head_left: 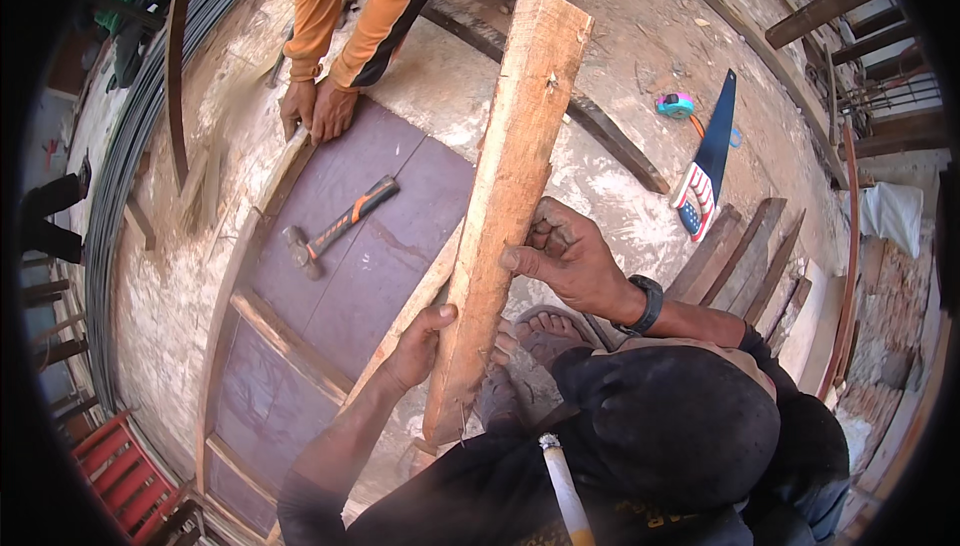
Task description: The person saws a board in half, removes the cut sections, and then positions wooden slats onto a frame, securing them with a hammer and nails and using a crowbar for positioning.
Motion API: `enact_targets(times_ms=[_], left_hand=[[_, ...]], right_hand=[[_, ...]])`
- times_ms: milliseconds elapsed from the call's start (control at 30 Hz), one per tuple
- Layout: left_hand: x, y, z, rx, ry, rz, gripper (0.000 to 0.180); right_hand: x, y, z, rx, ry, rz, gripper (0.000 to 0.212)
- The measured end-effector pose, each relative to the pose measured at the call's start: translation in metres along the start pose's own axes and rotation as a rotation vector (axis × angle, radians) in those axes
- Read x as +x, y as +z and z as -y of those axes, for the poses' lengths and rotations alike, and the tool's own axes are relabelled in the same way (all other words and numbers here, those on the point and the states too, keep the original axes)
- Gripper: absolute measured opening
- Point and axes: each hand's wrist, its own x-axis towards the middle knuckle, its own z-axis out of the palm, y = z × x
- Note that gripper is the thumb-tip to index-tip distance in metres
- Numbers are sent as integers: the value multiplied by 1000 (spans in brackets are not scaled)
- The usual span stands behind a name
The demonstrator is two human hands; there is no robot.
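Observation:
A length of rough sawn timber [505, 196] rises tilted across the middle of the view, with a few nails poking out near its ends. Round its lower left edge, my left hand [420, 344] is closed, thumb on the near face. My right hand [567, 258], with a black watch on the wrist, presses its thumb on the right edge, fingers curled. Beneath lies a wooden frame [285, 341] with a purplish-brown panel [365, 161]. A hammer [338, 226] with an orange and black handle rests on the panel.
A co-worker's hands [318, 112] in orange sleeves hold the frame's far corner. Right of me are a handsaw [712, 151], a tape measure [675, 106] and several boards [735, 251]. Long dark rods [120, 196] curve along the left. A lit cigarette [565, 491] juts in below.

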Motion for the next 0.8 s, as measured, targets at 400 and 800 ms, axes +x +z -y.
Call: enact_targets(times_ms=[400,800], left_hand=[[-2,-32,-2,74,-7,-6,70],[-44,-23,-3,954,93,-450,71]], right_hand=[[-7,0,8,-154,55,60,50],[5,-33,27,-122,-163,-289,39]])
